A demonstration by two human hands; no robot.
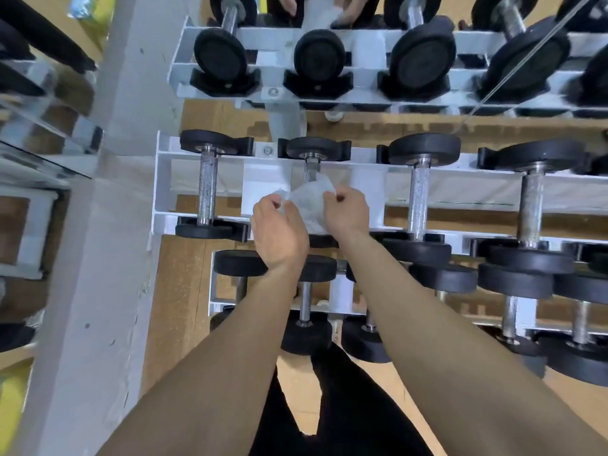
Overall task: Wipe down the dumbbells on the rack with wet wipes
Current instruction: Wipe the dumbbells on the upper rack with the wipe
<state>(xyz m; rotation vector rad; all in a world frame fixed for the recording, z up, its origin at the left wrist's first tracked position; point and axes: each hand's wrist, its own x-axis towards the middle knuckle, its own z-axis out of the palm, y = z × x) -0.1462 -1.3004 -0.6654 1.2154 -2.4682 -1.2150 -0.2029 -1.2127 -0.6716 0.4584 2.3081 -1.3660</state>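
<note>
A white two-tier rack carries black-headed dumbbells side by side, their knurled handles running front to back. Over the second dumbbell from the left on the upper tier, both hands meet. The left hand pinches the left edge of a white wet wipe and the right hand pinches its right corner, holding it spread just above that dumbbell's handle.

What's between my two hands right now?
A crumpled white wet wipe, pinched by the left hand and right hand, in the head view.
</note>
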